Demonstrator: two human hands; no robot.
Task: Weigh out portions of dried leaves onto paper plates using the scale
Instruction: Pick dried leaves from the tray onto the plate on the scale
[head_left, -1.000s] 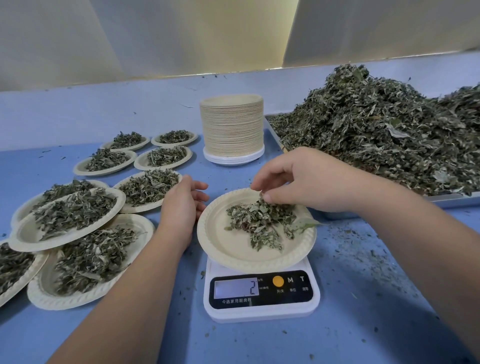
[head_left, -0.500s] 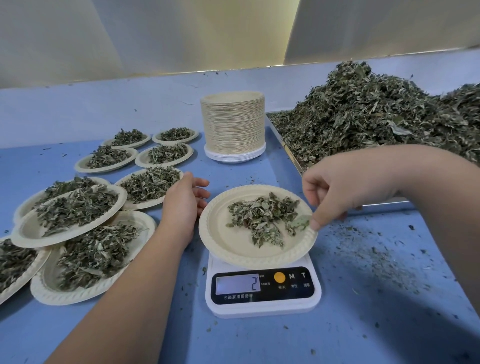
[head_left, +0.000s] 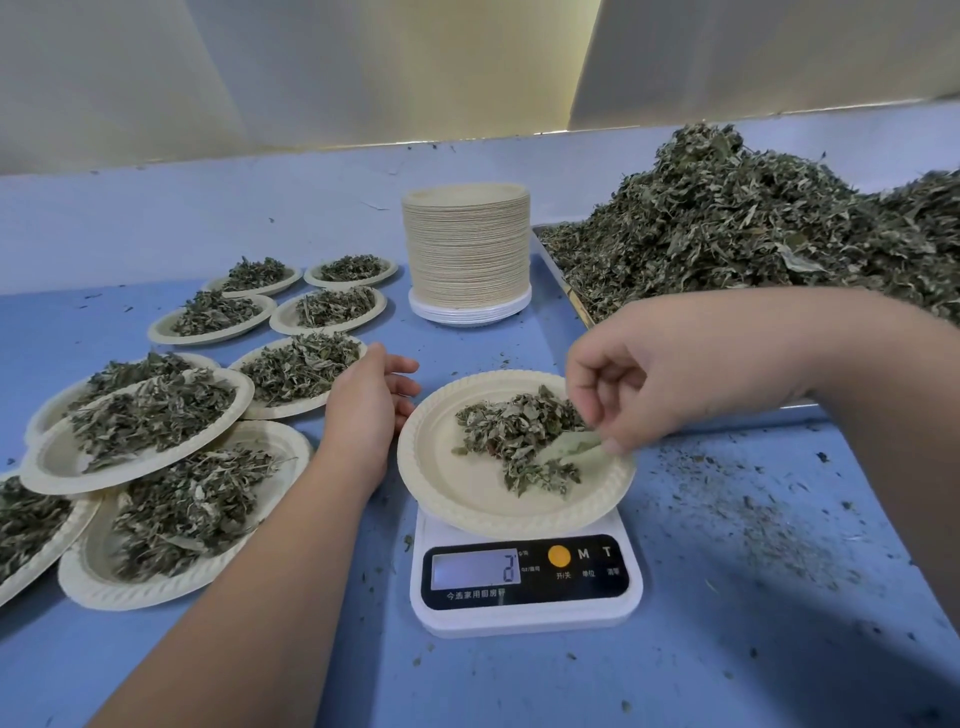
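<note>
One pale, flat leaf (head_left: 571, 448) I see pinched between thumb and forefinger of the right hand (head_left: 654, 379), at the right rim of the cream, ribbed paper plate (head_left: 457, 499). It lies beside the crumpled dried leaves (head_left: 511, 431), mid-frame on the smooth white scale (head_left: 524, 621). The left hand (head_left: 363, 410) rests relaxed, fingers loosely together, left of the plate. A second ago the right hand was over those leaves.

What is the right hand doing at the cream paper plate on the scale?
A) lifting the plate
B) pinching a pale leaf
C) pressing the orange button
B: the right hand pinches a pale green leaf over the cream paper plate on the white scale.
</note>
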